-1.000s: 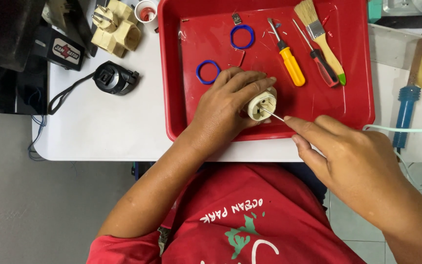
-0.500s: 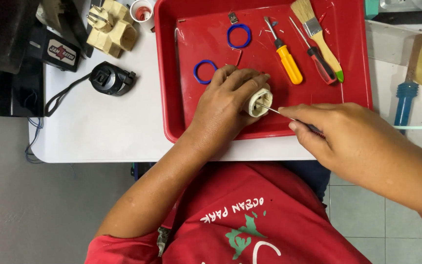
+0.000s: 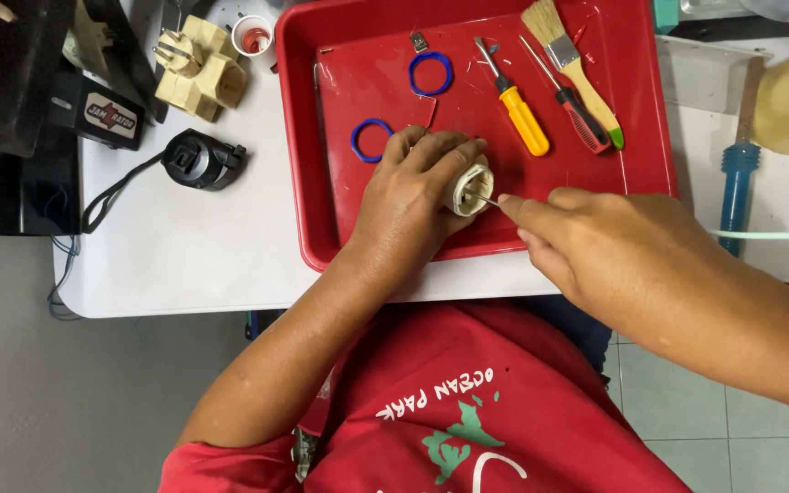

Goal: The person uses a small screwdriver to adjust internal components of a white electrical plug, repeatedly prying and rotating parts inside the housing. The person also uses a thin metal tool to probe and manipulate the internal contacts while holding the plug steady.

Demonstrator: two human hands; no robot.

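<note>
The person's left hand (image 3: 413, 196) is wrapped around a small cream-coloured round fitting (image 3: 469, 190), fingers curled over its top and thumb side tucked beneath, pressing it down on the floor of a red tray (image 3: 340, 228) near the tray's front edge. The right hand (image 3: 595, 242) comes in from the right with its fingers pinched tight on a thin metal tool (image 3: 488, 201), of which only the slim tip shows; that tip touches the open face of the fitting, right at the left hand's fingertips. Most of the tool is hidden inside the grip, so I cannot tell what kind it is. Farther back in the tray lie two blue rings (image 3: 372, 140), one just beyond the left hand's knuckles and the other nearer the tray's far wall. To the right of them sits a screwdriver with a yellow handle (image 3: 515, 111), then a screwdriver with a red and black handle (image 3: 575, 111), and beside that a paintbrush (image 3: 570, 59) with pale bristles and a green-tipped wooden handle, all three lying at a slant, close together. The tray rests on a white tabletop (image 3: 184, 256). On the tabletop to the left of the tray are a black round device with a cord (image 3: 198, 160) and a cream multi-way plug adapter (image 3: 201, 68). To the right of the tray a blue-handled tool (image 3: 740, 178) lies, well apart from both hands.
</note>
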